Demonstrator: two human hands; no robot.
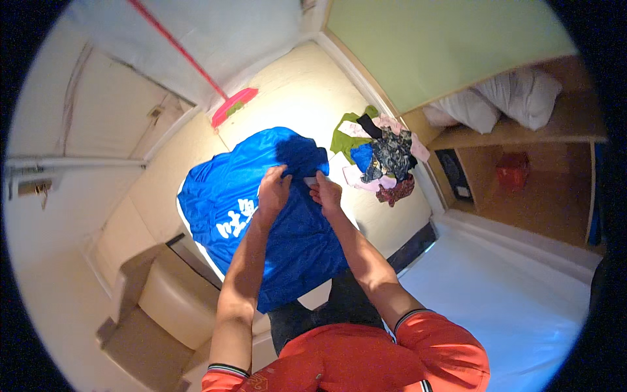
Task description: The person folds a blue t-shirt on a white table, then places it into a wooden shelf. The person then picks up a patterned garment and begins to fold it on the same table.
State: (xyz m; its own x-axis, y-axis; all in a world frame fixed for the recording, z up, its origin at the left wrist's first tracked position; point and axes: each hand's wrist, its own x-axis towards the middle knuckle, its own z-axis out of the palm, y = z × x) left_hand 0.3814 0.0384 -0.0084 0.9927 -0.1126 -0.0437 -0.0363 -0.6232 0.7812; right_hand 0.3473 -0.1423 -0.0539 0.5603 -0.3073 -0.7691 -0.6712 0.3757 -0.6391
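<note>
A blue garment (303,235) with white printed characters lies spread out in front of me, over a white-edged surface. Near its upper middle, my left hand (273,191) pinches the cloth between bent fingers and thumb. A little to the right, my right hand (326,192) grips the garment's edge, where a small white patch (310,181) shows by the fingers. The two hands are a short gap apart, with shadowed blue cloth between and beyond them. Fingertips partly hide what exactly each one pinches.
A heap of mixed clothes (389,157) lies to the right, by a wooden cabinet (539,196) holding white bundles (519,98) and a red box (513,170). A red-handled broom (232,105) leans at the back. A brown chair (161,313) stands left, near a white door (49,235).
</note>
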